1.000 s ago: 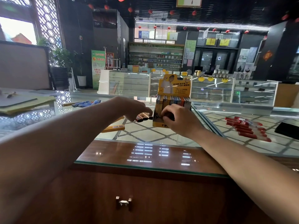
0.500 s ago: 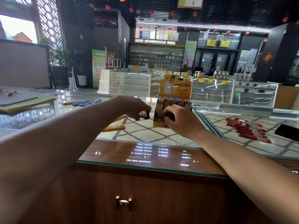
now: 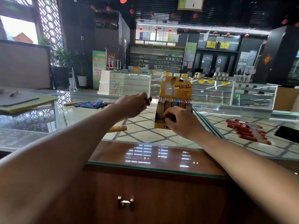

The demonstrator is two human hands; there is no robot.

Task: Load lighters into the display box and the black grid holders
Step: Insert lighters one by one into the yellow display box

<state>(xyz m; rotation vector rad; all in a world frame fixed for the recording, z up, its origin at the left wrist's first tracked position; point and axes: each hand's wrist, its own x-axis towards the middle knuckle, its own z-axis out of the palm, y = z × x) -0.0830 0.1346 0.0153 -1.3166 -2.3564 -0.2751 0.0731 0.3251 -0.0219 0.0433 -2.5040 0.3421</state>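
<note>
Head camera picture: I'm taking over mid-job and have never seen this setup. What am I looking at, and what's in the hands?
There is no machine here: a person works with bare hands, and the single camera sits on their head, looking forward and down. So the two arms reaching in are theirs. The left hand pinches a small dark lighter, raised just left of the yellow display box. The right hand has its fingers curled at the box's front; what they grip is hidden. Inside the box a row of lighters stands upright. All this is on a glass counter, which also carries blue items on the left, a yellow piece with a barcode, and a pile of red sticks on the right.
</note>
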